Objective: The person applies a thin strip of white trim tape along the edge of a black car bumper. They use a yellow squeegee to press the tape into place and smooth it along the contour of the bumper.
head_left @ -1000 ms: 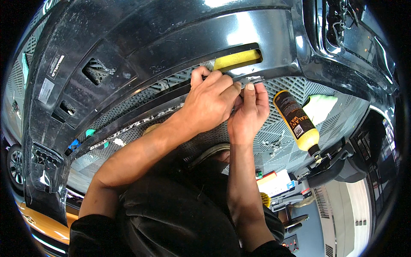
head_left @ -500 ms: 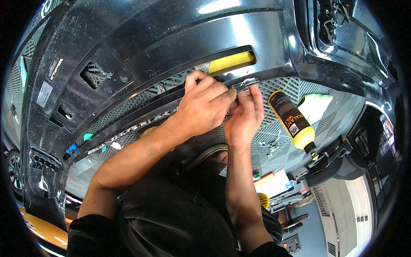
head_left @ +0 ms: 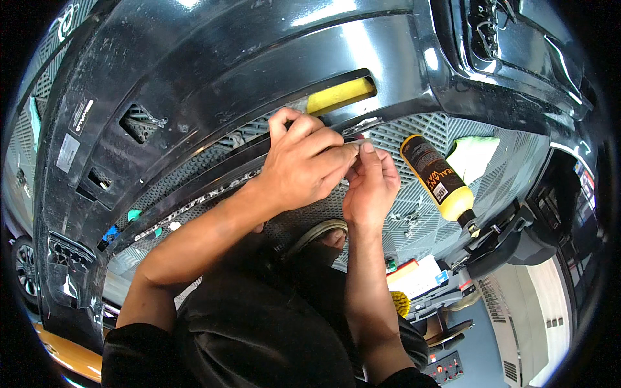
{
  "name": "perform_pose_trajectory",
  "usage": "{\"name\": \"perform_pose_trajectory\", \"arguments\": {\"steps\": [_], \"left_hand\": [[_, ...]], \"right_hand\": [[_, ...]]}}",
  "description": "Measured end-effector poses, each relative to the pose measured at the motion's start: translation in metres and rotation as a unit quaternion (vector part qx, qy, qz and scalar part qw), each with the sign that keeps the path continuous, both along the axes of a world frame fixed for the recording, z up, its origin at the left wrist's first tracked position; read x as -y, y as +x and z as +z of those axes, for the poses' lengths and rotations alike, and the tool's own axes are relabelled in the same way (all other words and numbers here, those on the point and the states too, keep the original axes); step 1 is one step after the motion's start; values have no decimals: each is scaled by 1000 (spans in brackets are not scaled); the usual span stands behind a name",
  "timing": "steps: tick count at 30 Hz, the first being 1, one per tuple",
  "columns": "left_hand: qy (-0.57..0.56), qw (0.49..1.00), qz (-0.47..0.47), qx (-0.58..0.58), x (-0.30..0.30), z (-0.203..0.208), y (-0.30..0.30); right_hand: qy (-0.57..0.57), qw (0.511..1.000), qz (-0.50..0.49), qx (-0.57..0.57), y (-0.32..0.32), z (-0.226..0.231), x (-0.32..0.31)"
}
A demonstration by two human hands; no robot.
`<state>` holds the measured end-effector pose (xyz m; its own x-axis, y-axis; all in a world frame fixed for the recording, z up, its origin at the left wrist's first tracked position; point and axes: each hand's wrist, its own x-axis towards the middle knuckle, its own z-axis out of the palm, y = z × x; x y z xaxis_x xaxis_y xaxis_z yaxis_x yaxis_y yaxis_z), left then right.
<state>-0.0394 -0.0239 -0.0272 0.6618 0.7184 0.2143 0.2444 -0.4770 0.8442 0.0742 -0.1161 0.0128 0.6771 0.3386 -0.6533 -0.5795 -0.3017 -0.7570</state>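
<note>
A large black car bumper (head_left: 226,77) curves across the view in front of me, its inner side toward me. My left hand (head_left: 303,158) is at its near lower edge, thumb and index finger pinched together. Close beside it, my right hand (head_left: 372,191) also pinches, its fingertips meeting those of the left. Between them shows a sliver of a small, pale, thin piece (head_left: 359,140), too small to name. Along the bumper's near edge runs a strip of ragged whitish residue (head_left: 194,202). A yellow object (head_left: 341,96) shows through a long slot beyond my left hand.
On the grey grated floor (head_left: 394,139) at right lie a yellow and black bottle (head_left: 440,178) and a pale green cloth (head_left: 473,158). A black chair-like item (head_left: 511,249) and a yellow brush (head_left: 401,302) are nearer me. An orange car (head_left: 68,352) stands at lower left.
My right hand has drawn slightly down from the bumper's edge, and its raised fingers have curled in. The left hand stays close beside it. The view has shifted slightly.
</note>
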Motion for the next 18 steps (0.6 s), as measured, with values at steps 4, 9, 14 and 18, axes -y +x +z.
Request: {"name": "perform_pose_trajectory", "arguments": {"steps": [4, 9, 14, 18], "left_hand": [[-18, 998, -25, -51, -29, 26, 2], [45, 988, -90, -116, -52, 19, 23], [100, 979, -139, -112, -61, 10, 46], [94, 976, -151, -123, -57, 5, 52]], "right_hand": [[23, 999, -22, -16, 12, -2, 5], [49, 998, -26, -34, 15, -5, 14], [54, 998, -16, -38, 14, -6, 23], [27, 998, -37, -51, 12, -16, 31]]}}
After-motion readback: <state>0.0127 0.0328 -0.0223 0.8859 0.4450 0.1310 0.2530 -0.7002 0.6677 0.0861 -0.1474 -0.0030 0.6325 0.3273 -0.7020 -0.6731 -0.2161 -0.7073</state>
